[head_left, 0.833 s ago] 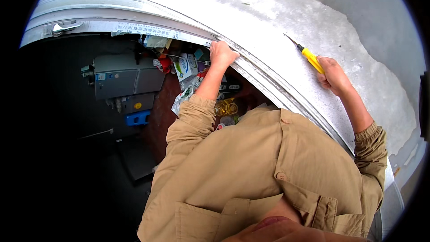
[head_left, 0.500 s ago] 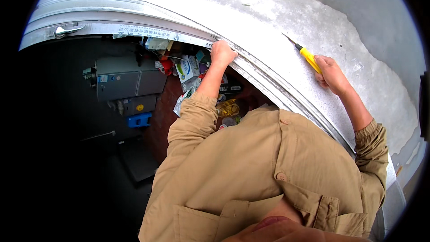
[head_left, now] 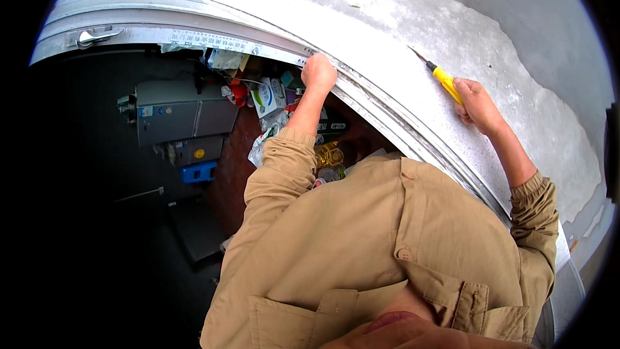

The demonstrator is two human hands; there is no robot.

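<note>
So the frame (head_left: pixel 400 116) has a handle (head_left: pixel 97 37) sticking out at its left end. Between that and the left hand (head_left: pixel 319 72) a hand could slide along it fine. Left hand plugs the middle. Right of the frame there's a passable strip before the yellow tool (head_left: pixel 445 83) and right hand (head_left: pixel 476 105). Jacket (head_left: pixel 336 232) crowds its near end; bottle (head_left: pixel 328 155) clutters the left side.

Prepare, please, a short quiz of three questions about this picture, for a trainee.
1. Which hand holds the yellow-handled tool?
2. True or false: in the picture, the lever handle on the metal frame is farther left than the left hand.
3. Choose the colour of the sleeves: A) black, B) tan, C) white.

Key: 1. The right hand. 2. True. 3. B.
</note>
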